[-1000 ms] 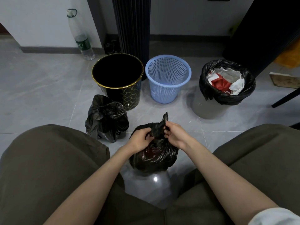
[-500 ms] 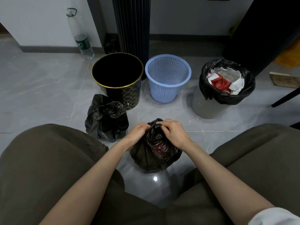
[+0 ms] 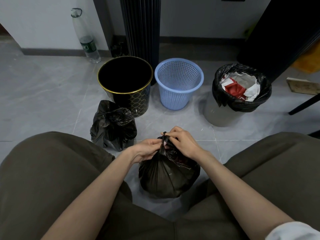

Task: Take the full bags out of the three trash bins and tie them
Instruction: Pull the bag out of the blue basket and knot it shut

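Observation:
A full black trash bag (image 3: 168,175) stands on the floor between my knees. My left hand (image 3: 147,148) and my right hand (image 3: 183,142) both pinch its twisted neck at the top. A second black bag (image 3: 113,126), closed at the top, sits on the floor to the left. Behind it stands a black bin with a gold rim (image 3: 125,84), with no bag in it. The blue mesh bin (image 3: 179,83) beside it holds nothing. At the right, a grey bin (image 3: 223,115) still carries a black bag (image 3: 241,87) full of red and white paper.
A clear plastic bottle (image 3: 86,37) leans on the wall at the back left. A dark ribbed column (image 3: 140,26) rises behind the bins. A black chair leg (image 3: 304,104) and a wooden board (image 3: 303,85) lie at the right. My knees frame the lower view.
The bag's loose top, held up a second ago, has been drawn into a tight twisted neck. Both hands have closed in on it and shifted slightly nearer to me.

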Tool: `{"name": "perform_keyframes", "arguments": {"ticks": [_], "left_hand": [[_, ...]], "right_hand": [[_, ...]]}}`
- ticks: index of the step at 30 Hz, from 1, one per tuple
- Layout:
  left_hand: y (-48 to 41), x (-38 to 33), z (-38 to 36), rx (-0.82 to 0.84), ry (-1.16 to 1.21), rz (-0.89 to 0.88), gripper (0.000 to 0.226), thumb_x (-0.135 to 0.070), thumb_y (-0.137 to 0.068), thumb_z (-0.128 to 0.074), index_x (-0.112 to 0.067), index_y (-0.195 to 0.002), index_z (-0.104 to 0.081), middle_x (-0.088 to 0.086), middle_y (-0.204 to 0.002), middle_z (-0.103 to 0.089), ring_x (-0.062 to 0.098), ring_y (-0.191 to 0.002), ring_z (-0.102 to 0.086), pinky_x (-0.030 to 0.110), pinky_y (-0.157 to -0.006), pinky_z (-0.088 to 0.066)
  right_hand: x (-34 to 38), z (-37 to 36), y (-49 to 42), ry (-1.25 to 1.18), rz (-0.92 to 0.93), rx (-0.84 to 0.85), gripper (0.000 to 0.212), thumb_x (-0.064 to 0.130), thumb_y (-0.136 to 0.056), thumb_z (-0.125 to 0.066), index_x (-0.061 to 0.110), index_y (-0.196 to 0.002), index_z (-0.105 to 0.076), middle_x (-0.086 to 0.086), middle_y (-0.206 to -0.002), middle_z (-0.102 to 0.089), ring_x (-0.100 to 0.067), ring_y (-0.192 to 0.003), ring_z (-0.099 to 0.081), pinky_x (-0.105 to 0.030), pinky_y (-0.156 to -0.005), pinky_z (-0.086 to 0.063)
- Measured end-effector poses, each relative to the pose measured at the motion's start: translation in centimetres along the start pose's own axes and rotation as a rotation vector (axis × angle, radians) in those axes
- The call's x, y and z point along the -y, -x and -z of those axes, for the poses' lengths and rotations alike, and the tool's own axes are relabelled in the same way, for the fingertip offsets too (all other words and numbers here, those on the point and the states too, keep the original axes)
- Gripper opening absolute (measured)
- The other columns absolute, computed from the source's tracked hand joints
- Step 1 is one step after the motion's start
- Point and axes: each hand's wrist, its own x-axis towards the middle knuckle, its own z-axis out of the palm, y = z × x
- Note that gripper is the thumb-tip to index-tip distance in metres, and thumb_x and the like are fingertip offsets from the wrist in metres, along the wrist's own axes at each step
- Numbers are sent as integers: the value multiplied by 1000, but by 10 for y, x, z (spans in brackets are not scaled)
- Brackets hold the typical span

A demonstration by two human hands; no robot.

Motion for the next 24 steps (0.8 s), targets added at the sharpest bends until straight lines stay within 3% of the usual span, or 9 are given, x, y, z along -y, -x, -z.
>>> {"name": "perform_keyframes", "arguments": {"ticks": [2, 5, 8, 12, 14, 16, 18, 20, 24], "left_hand": [[1, 2, 0, -76, -57, 2, 11, -31, -93, -56, -24, -87, -62, -1, -70, -57, 4, -49, -48, 15, -43, -35], [-4, 6, 2, -213, -150, 13, 25, -18, -97, -47, -21, -73, -43, 0, -54, -31, 6, -38, -24, 17, -35, -15], [-7, 6, 1, -345, -118, 17, 27, -7, -98, -39, -18, -74, -35, 2, -55, -32, 10, -43, -27, 18, -35, -18], [-9, 4, -3, -483, 46, 1, 28, 0, -97, -33, -18, -75, -32, 6, -64, -47, 10, -43, -54, 17, -33, -34], [-12, 4, -3, -562, 92, 4, 29, 3, -95, -31, -17, -74, -31, 11, -74, -50, 13, -53, -59, 18, -35, -44], [-11, 7, 3, -639, -57, -28, 25, 2, -93, -33, -15, -74, -33, 15, -87, -52, 22, -68, -58, 33, -55, -54], [-8, 12, 12, -689, -433, -77, 15, 1, -88, -36, -12, -82, -36, 15, -88, -54, 30, -80, -55, 39, -70, -46], [-3, 19, 17, -705, -695, -101, 13, 2, -85, -37, -9, -92, -37, 17, -90, -58, 35, -86, -55, 39, -72, -41], [-3, 34, 18, -687, -872, -57, 21, -2, -87, -39, -8, -108, -38, 20, -99, -62, 37, -92, -58, 38, -71, -41]], "right_hand": [[-1, 1, 0, 11, 10, 36, 28, 20, -97, -47, 25, -112, -70, 2, -102, -55, -11, -97, -55, -26, -91, -42], [-3, -3, -1, -27, -5, 66, 25, 20, -96, -49, 22, -107, -71, 2, -110, -58, -11, -105, -55, -27, -96, -41], [-6, -10, 0, -174, -56, 52, 23, 15, -95, -51, 18, -102, -73, 1, -112, -65, -9, -109, -56, -24, -103, -38], [-5, -15, 3, -505, -239, 13, 26, 20, -95, -52, 23, -84, -74, 3, -104, -72, -11, -107, -62, -29, -103, -42], [-3, -17, 4, -547, -287, -7, 27, 21, -95, -52, 23, -77, -72, -1, -108, -70, -13, -109, -61, -27, -102, -40], [-5, -20, 5, -557, -350, -49, 30, 21, -96, -50, 23, -72, -68, -1, -110, -68, -13, -109, -59, -25, -99, -39], [-12, -21, 7, -599, -459, -111, 34, 20, -97, -47, 22, -68, -64, 0, -101, -66, -14, -102, -58, -24, -90, -40], [-23, -19, 10, -679, -616, -177, 33, 18, -95, -44, 21, -67, -60, -1, -92, -64, -16, -85, -57, -23, -75, -42], [-39, -22, 16, -822, -874, -250, 30, 9, -92, -43, 16, -66, -56, -11, -90, -57, -13, -53, -35, -24, -51, -32]]}}
